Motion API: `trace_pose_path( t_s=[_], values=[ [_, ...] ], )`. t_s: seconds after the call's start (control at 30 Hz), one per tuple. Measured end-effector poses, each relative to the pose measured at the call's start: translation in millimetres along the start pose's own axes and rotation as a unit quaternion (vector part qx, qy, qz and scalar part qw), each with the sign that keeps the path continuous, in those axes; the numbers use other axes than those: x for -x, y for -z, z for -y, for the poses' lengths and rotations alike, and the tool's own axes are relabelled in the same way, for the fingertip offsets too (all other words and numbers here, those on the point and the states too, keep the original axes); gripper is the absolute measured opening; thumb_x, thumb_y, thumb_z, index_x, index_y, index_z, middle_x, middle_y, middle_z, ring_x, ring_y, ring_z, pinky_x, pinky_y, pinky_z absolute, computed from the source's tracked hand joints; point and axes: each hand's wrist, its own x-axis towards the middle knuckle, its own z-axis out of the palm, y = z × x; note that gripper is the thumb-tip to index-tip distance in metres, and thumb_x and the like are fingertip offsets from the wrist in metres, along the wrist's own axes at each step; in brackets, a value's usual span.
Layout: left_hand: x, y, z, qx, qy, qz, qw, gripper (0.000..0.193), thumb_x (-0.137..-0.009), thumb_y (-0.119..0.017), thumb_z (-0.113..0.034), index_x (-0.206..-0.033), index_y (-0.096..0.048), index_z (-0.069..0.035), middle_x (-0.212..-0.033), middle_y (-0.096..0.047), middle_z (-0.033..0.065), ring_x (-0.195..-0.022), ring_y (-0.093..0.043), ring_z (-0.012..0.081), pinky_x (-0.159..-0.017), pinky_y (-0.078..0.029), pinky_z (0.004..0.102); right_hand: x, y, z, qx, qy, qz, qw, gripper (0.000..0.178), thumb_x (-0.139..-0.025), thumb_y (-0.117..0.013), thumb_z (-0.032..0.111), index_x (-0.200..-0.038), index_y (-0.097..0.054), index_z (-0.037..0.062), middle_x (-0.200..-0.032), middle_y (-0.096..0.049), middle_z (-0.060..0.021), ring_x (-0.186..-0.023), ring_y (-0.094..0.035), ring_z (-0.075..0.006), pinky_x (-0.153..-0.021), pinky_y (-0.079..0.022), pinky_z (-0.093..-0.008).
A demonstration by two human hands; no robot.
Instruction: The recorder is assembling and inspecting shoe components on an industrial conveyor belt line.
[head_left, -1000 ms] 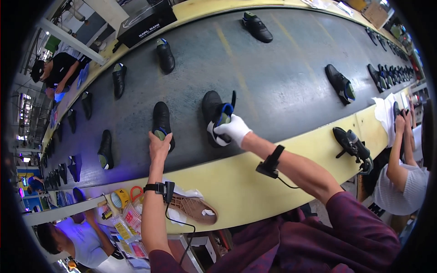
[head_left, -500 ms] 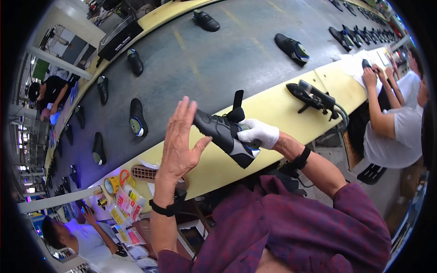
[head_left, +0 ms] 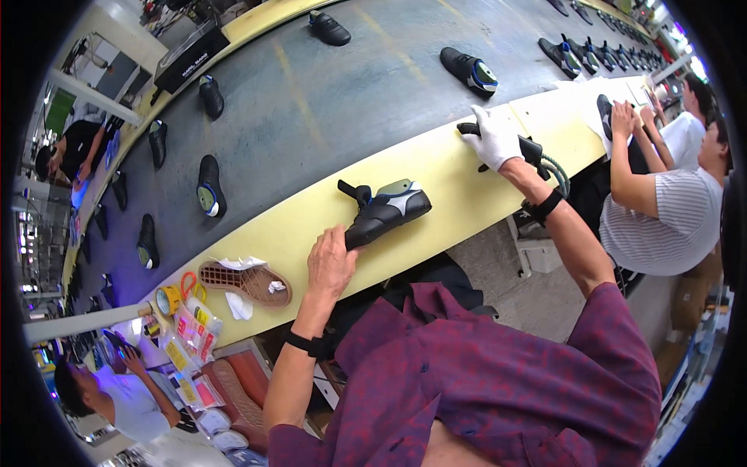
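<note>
A black shoe (head_left: 389,212) with a raised strap and a green-and-blue heel area lies tilted on the yellow table edge, its toe to the left. My bare left hand (head_left: 330,261) is closed around that toe. Further right, my right hand (head_left: 493,140), in a white glove, is spread over a black hand tool (head_left: 531,148) with a hose. Its thumb stands apart from the fingers, and a dark end of the tool shows between them. The hand covers much of the tool.
Beyond the table, black shoes (head_left: 469,70) stand spaced along a grey belt (head_left: 311,93). Left lie a brown sole (head_left: 247,282), yellow tape (head_left: 167,300) and plastic packets (head_left: 191,338). People work on the right (head_left: 661,210) and at the left (head_left: 128,397).
The shoe has come down onto the table and turned toe-left. My right hand has let go of it and moved right to the tool; my left hand has closed on the toe.
</note>
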Motion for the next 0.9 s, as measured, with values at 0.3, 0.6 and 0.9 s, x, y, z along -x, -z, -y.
trace_pose_path(
  t_s=[0.3, 0.6, 0.9],
  values=[
    [12, -30, -14, -0.045, -0.005, -0.057, 0.997, 0.043, -0.090, -0.070, -0.005, -0.131, -0.057, 0.000, -0.110, -0.066, 0.0198, -0.095, -0.072, 0.0403, -0.081, -0.059, 0.0501, -23, 50, -2, -0.090, -0.002, 0.377, 0.922, 0.046, -0.086, -0.079, 0.046, -0.103, -0.078, 0.0040, -0.082, -0.074, -0.0119, -0.075, -0.072, -0.0222, -0.071, -0.057, -0.0377],
    [4, -26, -22, 0.002, 0.010, -0.072, 0.997, 0.050, -0.090, -0.073, -0.006, -0.136, -0.055, 0.002, -0.112, -0.064, 0.0204, -0.096, -0.071, 0.0413, -0.083, -0.059, 0.0508, -41, 97, 197, -0.157, 0.012, 0.532, 0.832, 0.042, -0.082, -0.082, 0.046, -0.089, -0.082, 0.0047, -0.074, -0.075, -0.0076, -0.066, -0.070, -0.0193, -0.067, -0.056, -0.0355],
    [56, 18, -11, 0.161, 0.143, -0.126, 0.968, 0.046, -0.095, -0.072, -0.007, -0.138, -0.056, -0.002, -0.117, -0.064, 0.0184, -0.103, -0.069, 0.0393, -0.086, -0.055, 0.0482, -57, 82, 211, -0.125, -0.007, 0.585, 0.801, 0.043, -0.082, -0.083, 0.049, -0.081, -0.082, 0.0057, -0.070, -0.073, -0.0062, -0.062, -0.068, -0.0185, -0.063, -0.056, -0.0365]
  ],
)
